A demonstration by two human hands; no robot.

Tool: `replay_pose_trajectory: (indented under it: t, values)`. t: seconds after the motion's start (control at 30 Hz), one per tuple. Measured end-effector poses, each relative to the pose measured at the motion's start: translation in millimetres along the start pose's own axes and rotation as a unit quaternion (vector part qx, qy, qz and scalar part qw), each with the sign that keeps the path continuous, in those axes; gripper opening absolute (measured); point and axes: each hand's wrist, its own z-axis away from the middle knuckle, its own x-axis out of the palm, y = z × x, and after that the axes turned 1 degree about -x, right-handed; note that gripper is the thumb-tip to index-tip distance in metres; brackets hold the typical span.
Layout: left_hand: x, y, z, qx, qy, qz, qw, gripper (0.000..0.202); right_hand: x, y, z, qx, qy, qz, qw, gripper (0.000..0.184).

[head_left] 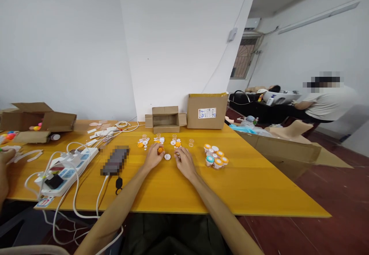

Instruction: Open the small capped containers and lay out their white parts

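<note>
Gripping round orange plastic piece in left hand, below frame centre. Can't tell grip of right hand, near round white disc.

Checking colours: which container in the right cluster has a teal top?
The near left container: only its top is teal; the others show orange or white.

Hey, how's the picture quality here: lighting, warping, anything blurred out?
Head view: fairly even light; head view: the table looks stretched toward its right corner, mosaic blocks cover the phone; head view: the orange piece in the left hand shows little detail.
</note>
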Motion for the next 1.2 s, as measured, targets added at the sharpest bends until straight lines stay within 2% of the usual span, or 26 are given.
replay_pose_trajectory:
  t: [0.13, 0.3, 0.6, 0.9, 1.2]
  values:
    - [2.2, -2, 1, -0.018, -0.040, -0.043, 0.998, 0.020, -1, -4, 1, -0.029, -0.025, 0.007, 0.999, 0.024]
    - [1.5, 3, 1, 0.001, -0.062, -0.054, 0.997, 0.023, -2, -8, 4, -0.059, -0.071, 0.027, 0.995, 0.027]
    - [-2.3, 15, 10, 0.035, -0.144, -0.093, 0.985, 0.014, -1, -6, 5, -0.056, -0.098, 0.049, 0.992, 0.029]
    - [-3.2, 16, 12, 0.088, -0.137, -0.046, 0.986, 0.009, -2, -7, 3, -0.057, -0.085, 0.017, 0.995, 0.024]
    - [-1.0, 13, 12, 0.095, -0.130, -0.015, 0.987, 0.019, 0, -3, 4, -0.062, -0.057, -0.019, 0.996, 0.025]
